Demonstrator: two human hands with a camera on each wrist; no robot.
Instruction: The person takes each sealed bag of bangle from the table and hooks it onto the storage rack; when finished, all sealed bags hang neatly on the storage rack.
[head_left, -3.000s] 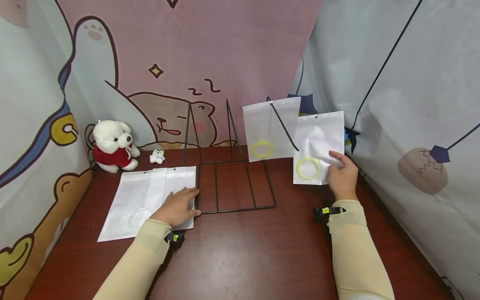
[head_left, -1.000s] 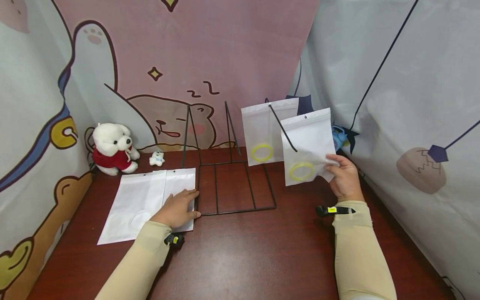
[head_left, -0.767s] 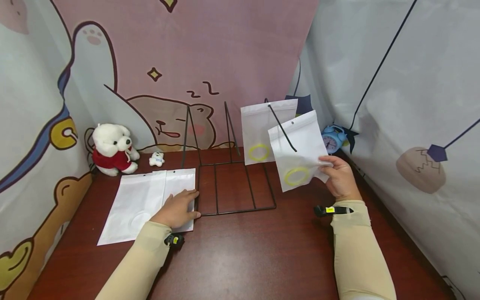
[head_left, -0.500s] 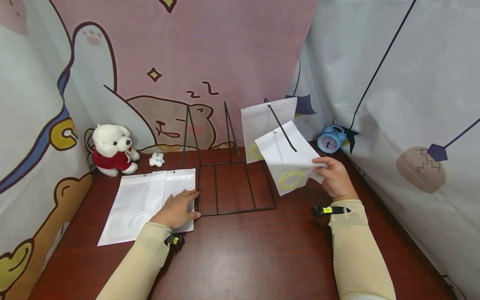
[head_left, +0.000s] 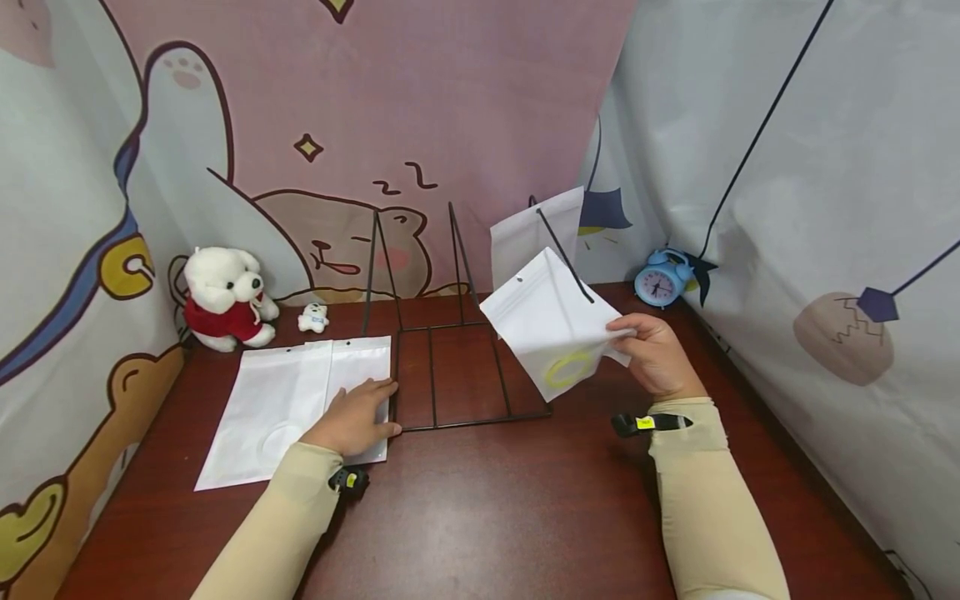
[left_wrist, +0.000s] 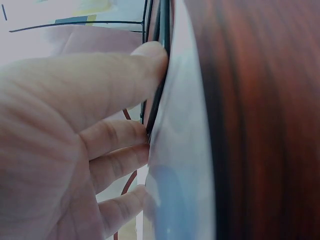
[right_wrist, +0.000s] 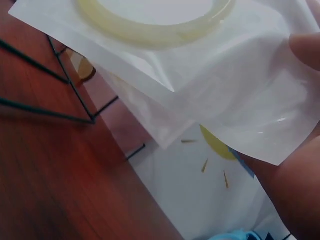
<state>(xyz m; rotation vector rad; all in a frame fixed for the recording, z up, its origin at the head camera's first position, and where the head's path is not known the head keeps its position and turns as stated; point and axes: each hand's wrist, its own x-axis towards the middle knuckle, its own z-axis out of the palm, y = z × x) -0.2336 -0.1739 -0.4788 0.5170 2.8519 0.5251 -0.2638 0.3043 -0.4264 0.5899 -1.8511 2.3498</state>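
My right hand (head_left: 658, 357) pinches the right edge of a white pouch (head_left: 551, 312) that shows a yellow ring. The pouch is tilted, its holed corner up and left, in front of the rack's right arm (head_left: 562, 250). Behind it another white pouch (head_left: 536, 225) hangs on that arm. In the right wrist view the held pouch (right_wrist: 225, 100) bends near the thumb. My left hand (head_left: 356, 419) rests on white pouches (head_left: 277, 408) lying flat, its fingertips at the left edge of the black wire rack (head_left: 472, 423). The left wrist view shows the left hand (left_wrist: 65, 115) with fingers extended at the rack's wire.
A white plush dog (head_left: 228, 292) in red and a small white figure (head_left: 313, 317) stand at the back left. A blue alarm clock (head_left: 660, 279) stands at the back right. Two more rack prongs (head_left: 459, 250) rise at the rack's back. Printed curtains surround the table (head_left: 480, 517).
The right hand has moved left, tilting its pouch until the holed corner lies left of the rack's right arm. The hanging pouch has turned, and the clock has come into view. The left hand stays put.
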